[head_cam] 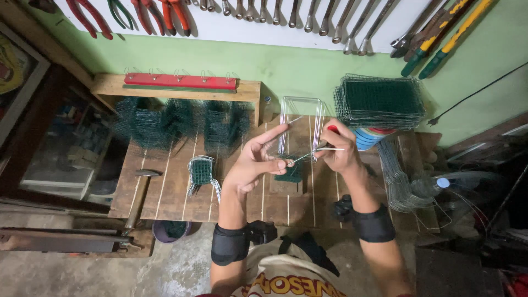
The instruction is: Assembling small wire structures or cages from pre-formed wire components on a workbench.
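Observation:
My left hand is raised over the wooden bench, its fingers spread, pinching a thin wire near a small green mesh piece. My right hand grips a red-handled tool, whose metal tip meets that wire. A clear wire frame stands just behind both hands. Black bands wrap both forearms.
Green mesh cages line the bench's back left; a small one lies mid-bench. A mesh panel stack sits back right, bent wires to its right. A hammer lies at left. Pliers and wrenches hang on the wall.

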